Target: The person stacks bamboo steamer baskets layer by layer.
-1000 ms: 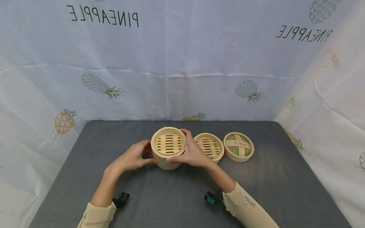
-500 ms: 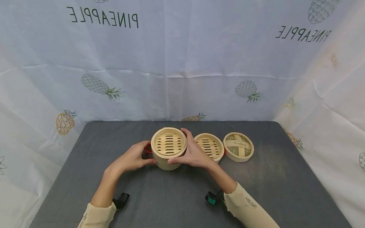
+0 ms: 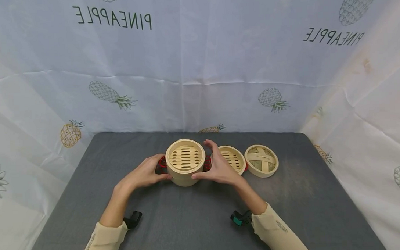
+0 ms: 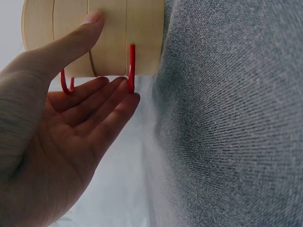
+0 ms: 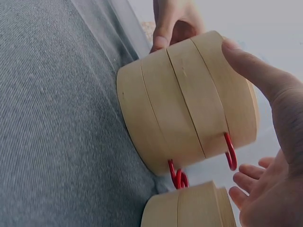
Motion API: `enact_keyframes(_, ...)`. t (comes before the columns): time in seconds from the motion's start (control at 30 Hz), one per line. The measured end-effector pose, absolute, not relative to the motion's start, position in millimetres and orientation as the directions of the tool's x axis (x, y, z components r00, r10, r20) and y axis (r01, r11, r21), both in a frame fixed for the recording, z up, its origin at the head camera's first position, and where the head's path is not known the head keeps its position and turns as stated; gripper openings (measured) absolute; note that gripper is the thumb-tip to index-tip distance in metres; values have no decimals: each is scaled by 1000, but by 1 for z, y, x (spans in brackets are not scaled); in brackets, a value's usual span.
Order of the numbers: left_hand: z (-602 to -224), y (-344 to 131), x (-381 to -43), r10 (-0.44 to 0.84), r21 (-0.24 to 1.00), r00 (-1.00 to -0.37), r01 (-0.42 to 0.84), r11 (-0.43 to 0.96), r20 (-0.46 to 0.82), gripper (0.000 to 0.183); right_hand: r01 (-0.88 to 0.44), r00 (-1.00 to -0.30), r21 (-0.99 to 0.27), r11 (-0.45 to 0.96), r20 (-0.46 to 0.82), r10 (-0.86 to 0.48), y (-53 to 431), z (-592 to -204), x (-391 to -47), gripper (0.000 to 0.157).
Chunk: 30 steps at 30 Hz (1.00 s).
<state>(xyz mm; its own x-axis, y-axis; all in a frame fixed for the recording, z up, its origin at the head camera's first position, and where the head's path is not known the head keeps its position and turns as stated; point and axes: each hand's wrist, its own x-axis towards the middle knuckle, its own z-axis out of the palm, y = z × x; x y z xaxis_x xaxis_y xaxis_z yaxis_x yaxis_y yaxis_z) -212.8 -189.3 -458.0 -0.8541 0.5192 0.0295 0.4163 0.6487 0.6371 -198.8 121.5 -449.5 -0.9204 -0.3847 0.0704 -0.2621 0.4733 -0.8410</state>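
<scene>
A stack of two round bamboo steamer baskets stands upright on the table, its slatted floor facing up. At its left side my left hand holds it, thumb on the front wall and fingers behind. Red wire loops stick out by those fingers. My right hand is at the stack's right side, spread wide. Its thumb lies at the top basket's wall, while its other fingers are off the bamboo. More red loops show on this side.
Another slatted steamer basket sits just right of the stack, partly behind my right hand. Beside it lies a woven bamboo lid with a cross strap. Pineapple-print cloth hangs behind the dark grey table.
My right hand has eased away to the right, its fingers leaving the stack's wall and uncovering the red loops there. The left hand and the stack have stayed in place.
</scene>
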Motion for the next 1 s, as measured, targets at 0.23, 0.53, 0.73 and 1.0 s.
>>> enact_keyframes(0.23, -457, -189, -212, 521, 636, -853, 421, 646, 35, 71, -271, -928, -828, 491, 89, -362, 132, -449, -196, 141)
enact_keyframes(0.53, -456, -189, -211, 522, 642, -852, 420, 641, 36, 70, -285, -934, -814, 505, 120, -335, 145, -446, -192, 140)
enact_keyframes(0.73, -458, -190, -213, 520, 641, -853, 418, 644, 33, 71, -271, -942, -829, 490, 125, -310, 155, -443, -188, 141)
enact_keyframes(1.0, -458, -190, -212, 518, 633, -855, 419, 651, 33, 70, -267, -954, -829, 491, 156, -256, 164, -445, -187, 135)
